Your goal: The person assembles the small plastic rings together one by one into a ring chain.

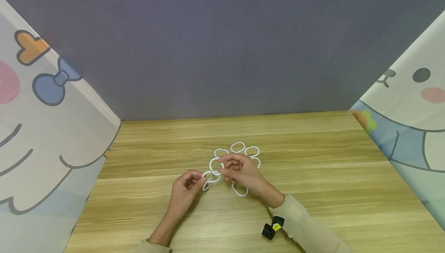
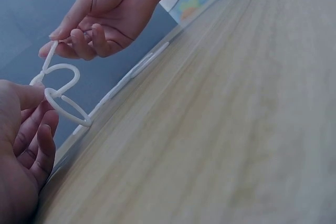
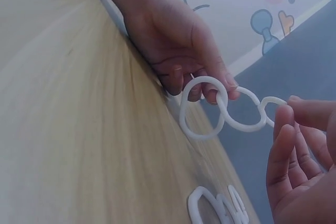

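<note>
Three white oval plastic chain links are joined in a row between my hands. My left hand pinches the middle link between thumb and fingertips. An end link dangles from it, low over the wooden table in the left wrist view. My right hand pinches the other end link at its far end, thumb against index finger, with the other fingers loosely bent. Several loose white links lie around and behind the right hand, among them one link partly covered by it.
The wood-grain table ends at a grey wall behind. Cartoon-printed panels stand at both sides. At the back of the loose links lie one link and another link. A small black device sits by the right sleeve.
</note>
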Demonstrator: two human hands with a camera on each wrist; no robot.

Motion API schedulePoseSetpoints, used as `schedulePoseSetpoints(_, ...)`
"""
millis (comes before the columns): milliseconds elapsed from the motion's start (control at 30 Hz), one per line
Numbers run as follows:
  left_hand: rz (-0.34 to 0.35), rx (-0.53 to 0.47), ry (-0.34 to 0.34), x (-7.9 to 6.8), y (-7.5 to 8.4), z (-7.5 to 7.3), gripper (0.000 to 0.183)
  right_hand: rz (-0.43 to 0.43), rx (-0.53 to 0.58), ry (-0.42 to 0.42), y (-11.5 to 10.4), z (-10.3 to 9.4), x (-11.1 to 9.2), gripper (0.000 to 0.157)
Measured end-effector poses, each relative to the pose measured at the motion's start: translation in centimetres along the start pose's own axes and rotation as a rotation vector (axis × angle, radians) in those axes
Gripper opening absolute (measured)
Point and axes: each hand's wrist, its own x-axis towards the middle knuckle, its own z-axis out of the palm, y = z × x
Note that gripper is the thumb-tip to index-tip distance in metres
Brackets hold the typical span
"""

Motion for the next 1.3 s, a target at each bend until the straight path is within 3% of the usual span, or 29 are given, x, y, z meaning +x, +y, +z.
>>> schedulePoseSetpoints(467,0.048,0.02,-0.01,-0.05,-0.16,-0.13,0.004,-0.007,-0.144,0.007,0.46,0.56,-0.22,0.026)
schedulePoseSetpoints(767,0.014,0.009,0.017,0.01,-0.16,-0.08,0.006,-0.04,-0.12,0.015,0.53,0.49,-0.29,0.022)
schedulePoseSetpoints(1300,-0.014,-0.017,0.042,0.07,-0.04,0.1,0.008,-0.011,-0.097,0.032,0.64,-0.17,-0.14,0.024)
